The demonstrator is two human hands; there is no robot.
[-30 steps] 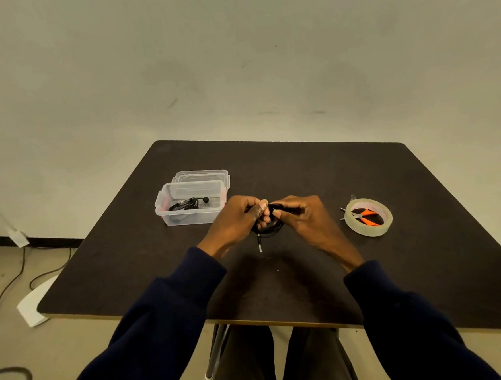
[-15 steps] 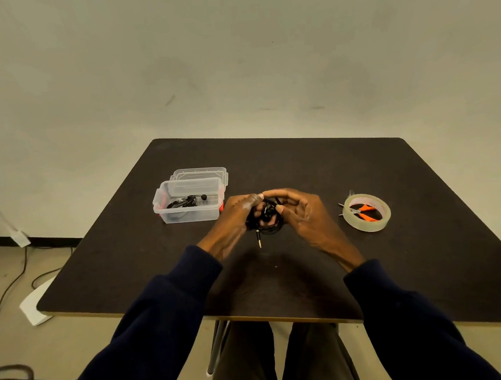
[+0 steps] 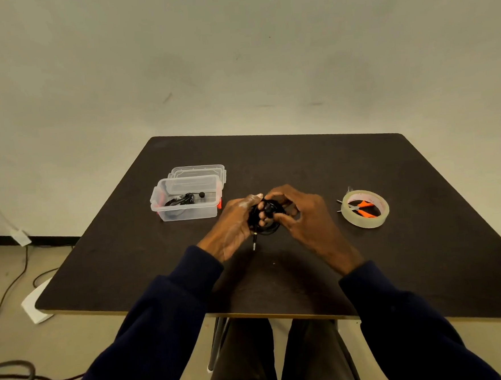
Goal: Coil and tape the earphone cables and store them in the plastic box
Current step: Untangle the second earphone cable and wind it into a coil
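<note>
- A plain pale wall (image 3: 234, 57), scuffed here and there, fills the view toward twelve o'clock, with a dark skirting strip (image 3: 48, 240) along its foot at the left.
- A pale floor (image 3: 84, 335) shows at nine and seven o'clock of the table. A thick dark cord (image 3: 16, 375) loops on it at the lower left, thinner leads (image 3: 7, 293) trail toward the wall, and a flat white object (image 3: 33, 307) lies by the table's near left corner.
- The dark square table (image 3: 397, 268) has a matte top and a pale edge on its near side.
- Two dark blue sleeves (image 3: 169, 314) reach in from six o'clock, above the person's lap.
- The clear plastic box (image 3: 168, 216) stands open at ten o'clock from the hands, close to the left one. A bundle of black earphones (image 3: 184, 199) lies inside it.
- Its clear lid (image 3: 197, 171) lies flat just behind it.
- A roll of clear tape (image 3: 364, 223) lies flat at three o'clock, apart from the hands. Orange-handled scissors (image 3: 363, 208) sit inside its ring, blade tips poking out to the left.
- The left hand (image 3: 233, 220) and right hand (image 3: 304, 212) meet at the table's centre, fingers curled, both grasping one coiled black earphone cable (image 3: 268, 229).
- Its jack plug (image 3: 254, 244) hangs from the coil toward six o'clock.
</note>
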